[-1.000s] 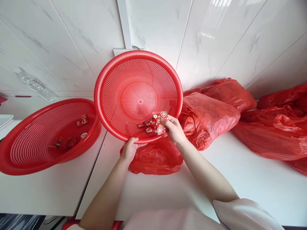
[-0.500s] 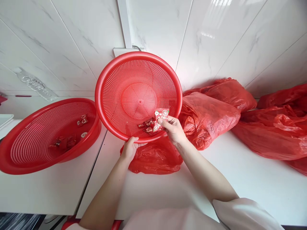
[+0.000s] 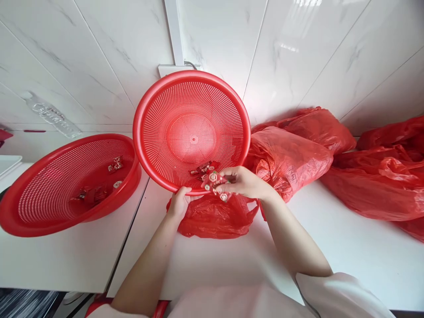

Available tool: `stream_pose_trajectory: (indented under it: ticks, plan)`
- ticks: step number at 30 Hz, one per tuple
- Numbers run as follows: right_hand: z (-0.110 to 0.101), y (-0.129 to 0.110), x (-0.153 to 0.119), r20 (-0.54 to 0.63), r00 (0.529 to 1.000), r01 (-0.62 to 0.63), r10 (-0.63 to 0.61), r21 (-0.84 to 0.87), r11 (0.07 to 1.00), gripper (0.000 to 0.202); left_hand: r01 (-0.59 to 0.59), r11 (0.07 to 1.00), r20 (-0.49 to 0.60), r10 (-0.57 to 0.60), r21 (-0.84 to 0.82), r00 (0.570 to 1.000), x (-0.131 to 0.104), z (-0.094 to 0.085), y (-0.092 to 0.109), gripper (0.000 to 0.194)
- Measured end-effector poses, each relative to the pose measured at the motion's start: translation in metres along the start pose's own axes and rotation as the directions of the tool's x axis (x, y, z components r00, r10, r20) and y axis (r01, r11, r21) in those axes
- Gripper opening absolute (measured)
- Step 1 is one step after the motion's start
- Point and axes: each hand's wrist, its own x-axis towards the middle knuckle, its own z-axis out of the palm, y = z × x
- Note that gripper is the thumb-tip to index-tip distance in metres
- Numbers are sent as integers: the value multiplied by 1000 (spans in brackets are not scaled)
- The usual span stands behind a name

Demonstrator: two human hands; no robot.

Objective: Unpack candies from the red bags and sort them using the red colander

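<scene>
My left hand (image 3: 179, 204) grips the near rim of a red plastic basket (image 3: 195, 76), which tilts so that its inside faces me. Over that same rim my right hand (image 3: 243, 182) pinches a small red packet (image 3: 215, 181) with pale flower prints, smeared a little by motion. A few dark red wrapped packets (image 3: 201, 169) lie low inside the tilted basket, partly behind the held one. Beneath the basket's near side a crumpled red plastic bag (image 3: 217, 221) rests on the white table (image 3: 205, 260); what is in it cannot be seen.
To the left stands a second red basket (image 3: 43, 187) with several small packets (image 3: 96, 194). Full-looking red plastic bags (image 3: 291, 154) lie at the right, with more red bags (image 3: 380, 185) beyond. A clear plastic bottle (image 3: 53, 115) lies near the tiled wall (image 3: 225, 39).
The packet in my right hand has dropped lower and turned, now over the basket's near rim. My right wrist has swung right. The left hand keeps its hold on the rim.
</scene>
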Motion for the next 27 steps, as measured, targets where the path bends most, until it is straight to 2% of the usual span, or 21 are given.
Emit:
stream_pose_trajectory:
  ticks: [2,4,6,8,9,12,13,15,16,19,21,24,27]
  plan:
    - [-3,2,-4,129,990,-24,53,-217,976,28,8,1000,26,-8,-11,1000,0,2,1,19]
    - [-1,6,-4,143,987,-15,75,-387,922,25,3,1000,38,-2,-17,999,-2,4,2,19]
    - [4,10,0,1,1000,-8,10,-499,867,21,-13,1000,26,14,-12,1000,-4,6,2,18]
    - [10,14,5,-154,982,-1,-108,-576,817,24,-10,1000,34,10,0,999,-6,8,2,19]
    - [12,15,8,-176,972,15,-153,-608,794,29,2,1000,49,-2,5,999,-8,9,1,21]
    - [17,20,12,-42,986,95,-161,-652,752,50,50,998,81,-52,22,995,-11,11,0,26]
    - [17,21,13,16,990,119,-142,-640,759,51,51,998,76,-53,31,996,-11,11,0,27]
    - [16,24,13,82,990,142,-116,-575,806,38,29,999,64,-31,46,997,-11,10,-1,29]
    - [14,25,13,76,991,134,-110,-527,839,31,11,999,58,-14,48,998,-10,9,-1,30]
    - [6,28,13,-63,998,7,-27,-310,951,20,-18,1000,67,17,22,998,-7,5,-3,30]
    - [0,29,13,-141,986,-95,85,-66,993,21,-6,1000,93,6,-3,996,-5,3,-4,28]
    - [-6,29,13,-136,971,-158,199,263,952,29,-3,1000,95,6,-27,995,-3,0,-4,22]
    - [-10,27,12,-144,959,-175,245,383,907,29,-14,999,58,16,-41,998,-2,-2,-5,18]
